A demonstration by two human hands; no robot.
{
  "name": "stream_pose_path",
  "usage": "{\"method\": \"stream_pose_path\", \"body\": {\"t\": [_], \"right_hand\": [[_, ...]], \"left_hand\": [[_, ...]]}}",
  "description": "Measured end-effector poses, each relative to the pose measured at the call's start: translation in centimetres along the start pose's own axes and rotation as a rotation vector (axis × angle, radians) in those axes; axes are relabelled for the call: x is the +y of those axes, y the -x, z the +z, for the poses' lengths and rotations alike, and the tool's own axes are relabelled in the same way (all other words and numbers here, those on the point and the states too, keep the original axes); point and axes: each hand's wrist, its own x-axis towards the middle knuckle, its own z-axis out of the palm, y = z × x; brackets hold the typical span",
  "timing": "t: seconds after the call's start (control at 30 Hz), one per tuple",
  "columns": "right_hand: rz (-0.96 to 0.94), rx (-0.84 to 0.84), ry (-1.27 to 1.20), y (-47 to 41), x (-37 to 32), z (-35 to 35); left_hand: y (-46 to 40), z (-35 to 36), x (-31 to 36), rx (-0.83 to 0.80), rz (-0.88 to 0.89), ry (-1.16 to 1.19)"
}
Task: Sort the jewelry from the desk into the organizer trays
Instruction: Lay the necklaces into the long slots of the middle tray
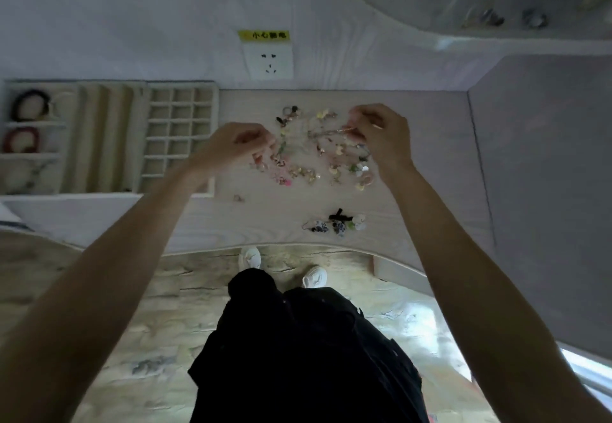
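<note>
Between both hands on the counter (414, 197): jewelry pile (318, 151); right hand (381, 134) grip pinching a thin chain (334, 131), left hand (238, 144) fingers curled at pile's edge, hold unclear; organizer trays (178, 137) left of left grip.

White wall socket (268, 63) sitting above the desk's back edge, yellow warning label (264, 35) sticking just over it, white shoes (314, 276) standing on pale wood-pattern floor (139, 333)

Two hands (243, 144), two trays (180, 134), one outlet (267, 61)
</note>
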Motion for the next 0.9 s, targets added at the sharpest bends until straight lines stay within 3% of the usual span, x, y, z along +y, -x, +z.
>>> {"method": "stream_pose_path", "body": {"t": [0.2, 0.37, 0.57, 0.7, 0.9], "right_hand": [[-0.044, -0.259, 0.284, -2.4, 0.6, 8.0], [-0.175, -0.471, 0.507, -3.6, 1.4, 16.7], [-0.266, -0.505, 0.600, -5.9, 1.2, 26.7], [-0.375, -0.519, 0.647, -7.2, 0.2, 31.6], [-0.426, -0.528, 0.689, -8.7, 0.6, 36.9]], "left_hand": [[8.1, -6.4, -9.1, 0.256, -0.275, 0.085], [13.3, -9.4, -12.9, 0.597, -0.430, 0.159], [17.4, -10.4, -15.6, 0.848, -0.509, 0.097], [17.6, -10.0, -15.7, 0.824, -0.455, -0.127], [15.4, -9.5, -15.5, 0.692, -0.403, -0.248]]}}
